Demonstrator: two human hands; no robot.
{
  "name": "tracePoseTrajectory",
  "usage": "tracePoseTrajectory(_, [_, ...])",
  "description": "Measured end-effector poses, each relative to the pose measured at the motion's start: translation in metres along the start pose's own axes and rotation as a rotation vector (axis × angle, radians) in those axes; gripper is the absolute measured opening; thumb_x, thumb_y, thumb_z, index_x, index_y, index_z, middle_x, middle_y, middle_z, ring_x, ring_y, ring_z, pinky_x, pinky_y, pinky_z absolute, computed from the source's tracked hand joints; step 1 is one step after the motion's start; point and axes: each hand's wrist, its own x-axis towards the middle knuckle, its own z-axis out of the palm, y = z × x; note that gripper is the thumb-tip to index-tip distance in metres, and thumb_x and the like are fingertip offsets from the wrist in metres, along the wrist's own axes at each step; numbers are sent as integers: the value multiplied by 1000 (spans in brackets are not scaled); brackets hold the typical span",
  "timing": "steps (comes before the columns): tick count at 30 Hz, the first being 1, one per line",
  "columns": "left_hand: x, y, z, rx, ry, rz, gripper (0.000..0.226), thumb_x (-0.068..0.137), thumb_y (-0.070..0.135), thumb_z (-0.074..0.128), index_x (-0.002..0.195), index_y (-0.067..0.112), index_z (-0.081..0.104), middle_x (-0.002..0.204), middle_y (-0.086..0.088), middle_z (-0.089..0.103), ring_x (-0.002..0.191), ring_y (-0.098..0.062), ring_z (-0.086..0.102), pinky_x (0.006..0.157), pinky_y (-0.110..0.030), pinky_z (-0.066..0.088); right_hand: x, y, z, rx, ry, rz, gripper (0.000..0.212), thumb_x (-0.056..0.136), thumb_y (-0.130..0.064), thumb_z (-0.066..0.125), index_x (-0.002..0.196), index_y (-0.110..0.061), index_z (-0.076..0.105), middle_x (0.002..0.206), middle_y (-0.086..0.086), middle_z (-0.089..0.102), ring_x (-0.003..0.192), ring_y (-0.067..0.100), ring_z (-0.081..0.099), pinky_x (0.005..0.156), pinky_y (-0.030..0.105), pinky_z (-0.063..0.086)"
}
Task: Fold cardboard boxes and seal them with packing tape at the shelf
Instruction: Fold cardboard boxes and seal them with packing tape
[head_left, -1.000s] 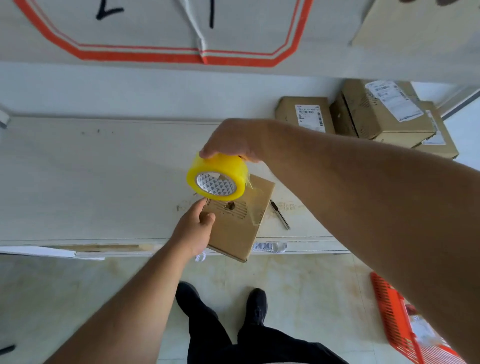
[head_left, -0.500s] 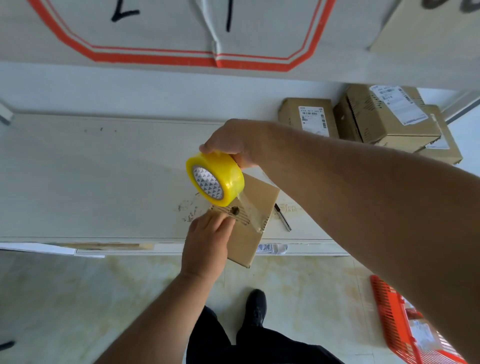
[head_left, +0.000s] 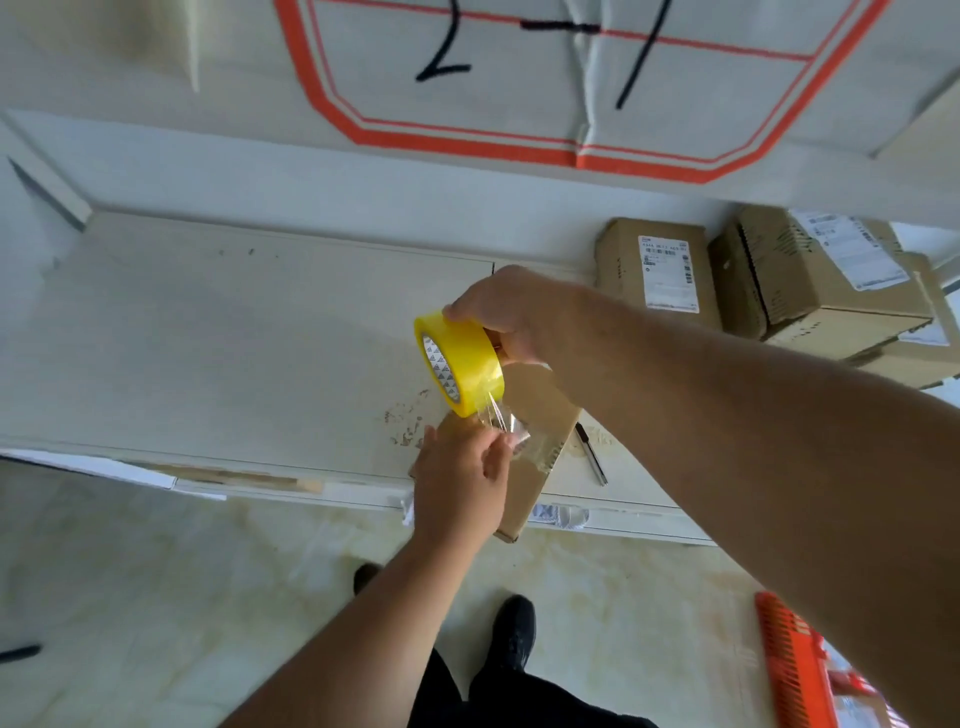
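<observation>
A small brown cardboard box (head_left: 540, 415) lies at the front edge of the white shelf (head_left: 208, 353), partly overhanging it. My right hand (head_left: 509, 317) grips a yellow roll of clear packing tape (head_left: 460, 364) just above the box. A crumpled clear strip (head_left: 506, 423) runs down from the roll. My left hand (head_left: 462, 483) pinches the strip's end over the box's near half and hides most of that part.
A black pen or knife (head_left: 591, 453) lies on the shelf right of the box. Several labelled cardboard boxes (head_left: 779, 291) are stacked at the back right. An orange plastic crate (head_left: 800, 665) stands on the floor at lower right. My feet (head_left: 514, 629) are below the shelf edge.
The roll has turned edge-on and risen slightly. My left hand moved from the box's left corner up onto the box and took hold of the pulled-out tape end.
</observation>
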Motion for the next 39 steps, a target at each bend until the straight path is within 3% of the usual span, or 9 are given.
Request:
tracePoseTrajectory(4, [-27, -11, 14, 4, 8, 252, 25, 95, 37, 55, 87, 23, 74, 96, 14, 68, 131, -19, 58, 123, -56, 18, 1, -17, 5, -17, 64, -43, 30, 94, -19, 77, 112, -8, 55, 125, 19, 64, 111, 38, 66, 100, 58, 53])
tracePoseTrajectory(7, [-17, -7, 3, -143, 35, 172, 25, 96, 40, 56, 92, 23, 73, 96, 13, 69, 109, -12, 66, 117, -53, 35, 2, -19, -2, -22, 32, -22, 33, 96, -14, 74, 117, -7, 51, 125, 20, 62, 111, 41, 65, 100, 61, 52])
tracePoseTrajectory(9, [-1, -7, -9, -183, 85, 125, 27, 97, 43, 58, 96, 23, 76, 94, 12, 70, 88, -11, 66, 92, -39, 55, 3, -17, -6, -10, 15, 0, 36, 96, -11, 74, 123, -3, 52, 122, 20, 64, 109, 40, 67, 99, 61, 53])
tracePoseTrajectory(11, [12, -9, -19, -165, 131, 90, 27, 97, 43, 59, 100, 23, 78, 97, 10, 72, 87, -11, 67, 76, -34, 58, 3, -16, -9, 30, 3, 14, 41, 96, -10, 73, 131, -2, 53, 119, 19, 65, 108, 38, 68, 99, 61, 53])
tracePoseTrajectory(16, [28, -18, -19, -4, 144, 54, 19, 93, 42, 65, 98, 27, 76, 98, 9, 71, 89, -18, 66, 67, -36, 56, 4, -17, -14, 62, 5, 52, 44, 95, -11, 74, 132, -7, 51, 121, 17, 62, 105, 37, 66, 97, 59, 54])
tracePoseTrajectory(25, [35, -11, -2, 90, 114, 56, 6, 85, 30, 77, 90, 28, 77, 83, 6, 74, 80, -20, 71, 74, -35, 48, 17, -11, -31, 88, 184, 70, 15, 96, -15, 71, 100, -11, 56, 122, 14, 64, 109, 35, 66, 99, 56, 54])
tracePoseTrajectory(30, [26, -8, 4, 21, 82, 46, 12, 82, 32, 63, 82, 27, 75, 113, 12, 77, 103, -8, 72, 84, -38, 50, 20, -8, -41, 24, 250, 39, 24, 96, -22, 71, 112, -6, 64, 106, 13, 71, 96, 29, 72, 95, 45, 57])
tracePoseTrajectory(35, [43, 2, -7, 23, 60, 11, 22, 86, 43, 61, 78, 26, 72, 79, 8, 70, 74, -18, 68, 72, -40, 54, 17, -3, -52, 24, 222, 124, 25, 91, -22, 76, 109, -11, 63, 109, 16, 74, 99, 35, 74, 95, 51, 59])
tracePoseTrajectory(39, [44, -1, 2, 45, 10, -9, 25, 87, 49, 64, 85, 29, 78, 83, 10, 63, 77, -17, 63, 72, -41, 53, 16, 4, -61, 37, 222, 174, 25, 90, -22, 76, 109, -12, 62, 110, 16, 74, 100, 34, 74, 95, 50, 58])
